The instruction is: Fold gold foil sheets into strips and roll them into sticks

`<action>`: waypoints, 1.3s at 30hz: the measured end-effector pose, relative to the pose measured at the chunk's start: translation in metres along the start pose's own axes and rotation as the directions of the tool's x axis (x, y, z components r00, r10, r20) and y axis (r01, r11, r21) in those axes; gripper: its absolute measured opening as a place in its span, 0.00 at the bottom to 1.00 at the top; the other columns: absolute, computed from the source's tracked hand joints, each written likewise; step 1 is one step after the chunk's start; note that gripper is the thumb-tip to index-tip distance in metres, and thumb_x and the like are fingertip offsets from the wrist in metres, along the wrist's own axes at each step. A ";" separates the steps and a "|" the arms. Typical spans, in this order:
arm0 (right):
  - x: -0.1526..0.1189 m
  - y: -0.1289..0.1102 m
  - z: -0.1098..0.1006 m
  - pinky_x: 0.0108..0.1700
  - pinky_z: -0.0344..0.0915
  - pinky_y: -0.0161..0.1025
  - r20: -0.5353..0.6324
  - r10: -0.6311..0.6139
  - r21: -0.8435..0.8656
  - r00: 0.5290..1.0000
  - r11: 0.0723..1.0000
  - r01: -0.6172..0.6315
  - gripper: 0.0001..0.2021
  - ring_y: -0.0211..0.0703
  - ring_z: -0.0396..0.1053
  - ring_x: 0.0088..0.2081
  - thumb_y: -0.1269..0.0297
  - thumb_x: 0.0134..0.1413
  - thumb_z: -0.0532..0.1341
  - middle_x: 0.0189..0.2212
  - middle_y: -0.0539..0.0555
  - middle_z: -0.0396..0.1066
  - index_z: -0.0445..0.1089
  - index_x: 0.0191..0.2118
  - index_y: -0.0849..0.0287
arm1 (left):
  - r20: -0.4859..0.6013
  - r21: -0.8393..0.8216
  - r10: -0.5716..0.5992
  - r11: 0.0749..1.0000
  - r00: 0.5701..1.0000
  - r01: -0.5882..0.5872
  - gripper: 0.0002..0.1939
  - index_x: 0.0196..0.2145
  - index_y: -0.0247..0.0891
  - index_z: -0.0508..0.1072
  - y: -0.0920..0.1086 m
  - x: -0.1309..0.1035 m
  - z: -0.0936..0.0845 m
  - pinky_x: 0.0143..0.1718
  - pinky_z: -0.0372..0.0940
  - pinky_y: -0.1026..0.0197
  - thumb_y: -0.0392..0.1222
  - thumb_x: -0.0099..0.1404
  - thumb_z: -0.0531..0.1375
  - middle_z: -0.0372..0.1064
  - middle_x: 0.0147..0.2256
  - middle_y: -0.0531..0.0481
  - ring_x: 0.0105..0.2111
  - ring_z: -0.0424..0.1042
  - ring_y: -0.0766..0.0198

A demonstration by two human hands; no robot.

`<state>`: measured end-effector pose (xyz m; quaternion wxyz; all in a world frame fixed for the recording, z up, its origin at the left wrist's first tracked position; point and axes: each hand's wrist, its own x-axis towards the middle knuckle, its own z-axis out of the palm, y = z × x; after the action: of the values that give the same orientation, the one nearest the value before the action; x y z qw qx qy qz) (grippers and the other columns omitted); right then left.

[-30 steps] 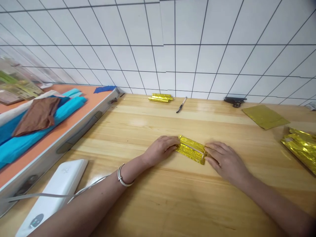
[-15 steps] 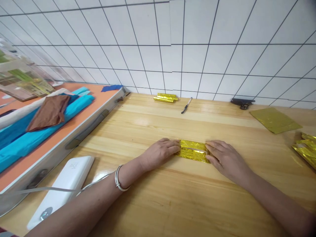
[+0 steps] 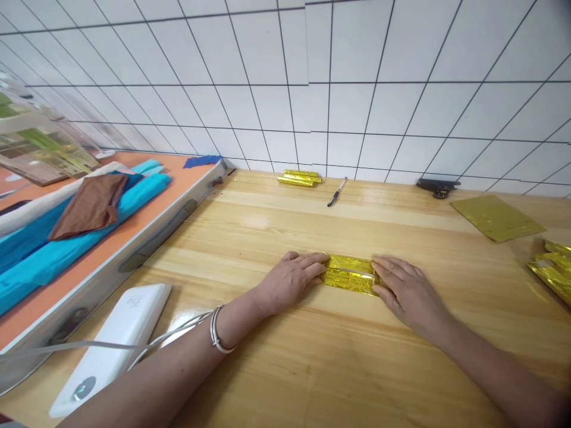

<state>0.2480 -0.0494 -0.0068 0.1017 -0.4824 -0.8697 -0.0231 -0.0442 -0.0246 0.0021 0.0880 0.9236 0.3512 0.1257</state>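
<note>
A folded piece of shiny gold foil paper lies flat on the wooden table, with a narrow pale line along its middle. My left hand, a silver bracelet at its wrist, holds the foil's left end with fingers pressed together. At the right end, my right hand grips the edge between thumb and fingers. The fingertips of both hands partly cover the ends of the foil.
Gold rolls and a pen lie near the tiled wall. Right: black clip, gold sheet, crumpled gold foil. Left: white power bank with cable, blue rolls, brown paper.
My left wrist and forearm have shifted slightly right, and the cable beside them has moved. Both hands stay at the ends of the foil.
</note>
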 end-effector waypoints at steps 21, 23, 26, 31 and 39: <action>-0.005 0.002 0.004 0.53 0.57 0.50 0.027 0.059 0.053 0.998 0.997 -0.060 0.23 0.49 0.56 0.57 0.54 0.59 0.51 0.58 0.52 0.59 0.57 0.58 0.54 | 0.079 0.063 -0.039 0.997 0.996 0.034 0.23 0.62 0.41 0.47 0.005 -0.003 0.000 0.60 0.44 0.51 0.40 0.70 0.42 0.46 0.63 0.47 0.62 0.47 0.60; -0.003 0.004 0.003 0.53 0.57 0.50 0.037 0.056 0.060 0.998 0.997 -0.058 0.24 0.50 0.55 0.57 0.54 0.58 0.51 0.58 0.52 0.59 0.56 0.59 0.53 | 0.089 0.076 -0.052 0.996 0.995 0.046 0.23 0.62 0.42 0.48 0.004 -0.002 -0.001 0.60 0.42 0.50 0.41 0.70 0.42 0.45 0.63 0.48 0.63 0.45 0.59; 0.004 0.012 0.000 0.54 0.55 0.51 0.052 0.051 0.059 0.997 0.997 -0.054 0.25 0.51 0.54 0.58 0.53 0.58 0.51 0.58 0.52 0.59 0.55 0.59 0.53 | 0.084 0.107 -0.062 0.993 0.995 0.052 0.22 0.61 0.42 0.49 0.001 0.005 0.000 0.61 0.40 0.50 0.42 0.71 0.41 0.45 0.63 0.48 0.63 0.43 0.58; 0.023 0.037 -0.001 0.53 0.56 0.52 0.025 0.093 0.051 0.995 0.994 -0.095 0.26 0.52 0.54 0.58 0.55 0.57 0.52 0.57 0.55 0.61 0.54 0.60 0.53 | 0.049 0.151 -0.075 0.986 0.996 0.067 0.22 0.61 0.42 0.52 -0.008 0.033 0.004 0.60 0.41 0.50 0.42 0.69 0.43 0.47 0.62 0.48 0.63 0.44 0.58; 0.026 0.047 0.000 0.53 0.57 0.53 0.086 0.097 0.036 0.992 0.994 -0.100 0.24 0.51 0.54 0.59 0.55 0.58 0.50 0.60 0.53 0.56 0.57 0.59 0.51 | 0.071 0.061 -0.091 0.994 0.993 0.087 0.24 0.61 0.46 0.49 -0.020 0.044 0.006 0.59 0.43 0.49 0.46 0.68 0.44 0.49 0.62 0.51 0.63 0.42 0.58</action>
<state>0.2744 -0.0023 -0.0044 0.0757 -0.5231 -0.8487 0.0197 -0.0229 0.0194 -0.0014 0.0795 0.9133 0.3920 0.0773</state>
